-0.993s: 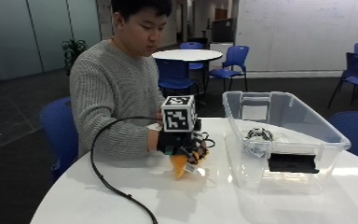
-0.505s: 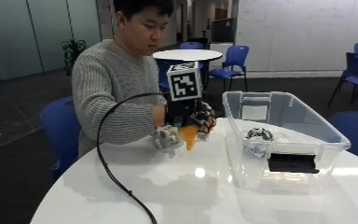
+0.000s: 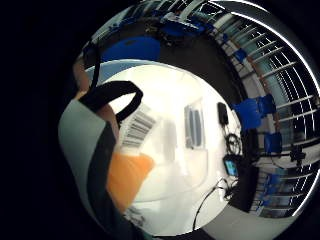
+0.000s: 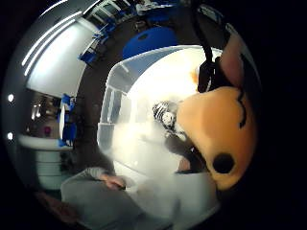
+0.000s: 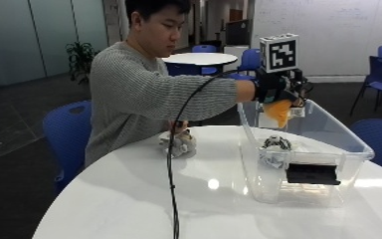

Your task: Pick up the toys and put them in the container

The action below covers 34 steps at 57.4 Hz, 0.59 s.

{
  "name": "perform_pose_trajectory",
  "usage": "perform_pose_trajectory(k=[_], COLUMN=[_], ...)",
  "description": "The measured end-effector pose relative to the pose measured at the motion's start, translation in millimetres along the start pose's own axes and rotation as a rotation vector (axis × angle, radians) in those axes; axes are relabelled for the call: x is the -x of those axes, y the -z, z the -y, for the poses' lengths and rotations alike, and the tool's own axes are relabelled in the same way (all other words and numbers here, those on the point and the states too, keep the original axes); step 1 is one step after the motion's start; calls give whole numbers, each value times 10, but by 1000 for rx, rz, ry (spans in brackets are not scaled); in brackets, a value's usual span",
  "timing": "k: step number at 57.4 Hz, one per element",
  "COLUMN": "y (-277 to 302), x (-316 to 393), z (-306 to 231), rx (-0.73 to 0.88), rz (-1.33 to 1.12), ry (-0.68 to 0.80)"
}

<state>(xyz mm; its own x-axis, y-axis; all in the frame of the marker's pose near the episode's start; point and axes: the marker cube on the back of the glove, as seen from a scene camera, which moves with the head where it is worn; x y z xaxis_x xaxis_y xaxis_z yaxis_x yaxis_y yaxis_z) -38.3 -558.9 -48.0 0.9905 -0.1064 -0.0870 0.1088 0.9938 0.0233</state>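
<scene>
A: Outside view, gloved hand?
B: Right hand (image 5: pixel 278 89) raised above the far rim of the clear container (image 5: pixel 350 144), fingers curled round an orange toy (image 5: pixel 278 111). Toy hanging below the palm, over the container's open top, not touching the walls as far as can be told.

A: Other toys?
B: Striped black-and-white toy (image 5: pixel 275 144) lying inside the container on its floor. Grey-white toy (image 5: pixel 178 143) on the white table (image 5: pixel 144 199), left of the container, under the bare left hand (image 5: pixel 178 127), which rests on or just at it; grip unclear.

A: Container position?
B: Standing on the table, right of the person, black label on the near wall.

A: Thumb side palm view?
B: Orange toy (image 4: pixel 220 139) close against the palm, black eye dot and a dark line visible. Container (image 4: pixel 112 129) below, striped toy (image 4: pixel 165 115) on its floor. Grey sleeve at the table edge.

A: Little finger side palm view?
B: Orange toy (image 3: pixel 127 175) again next to the palm, beside a barcode tag. White table (image 3: pixel 170 100) beyond, cables and small devices near the far edge.
</scene>
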Motion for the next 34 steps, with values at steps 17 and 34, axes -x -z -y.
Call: perform_pose_trajectory(k=[17,34], y=[-377,-646], x=[-193,-329], z=[185,175], rx=[130,290], rz=[-42,9], ry=[-88,-123])
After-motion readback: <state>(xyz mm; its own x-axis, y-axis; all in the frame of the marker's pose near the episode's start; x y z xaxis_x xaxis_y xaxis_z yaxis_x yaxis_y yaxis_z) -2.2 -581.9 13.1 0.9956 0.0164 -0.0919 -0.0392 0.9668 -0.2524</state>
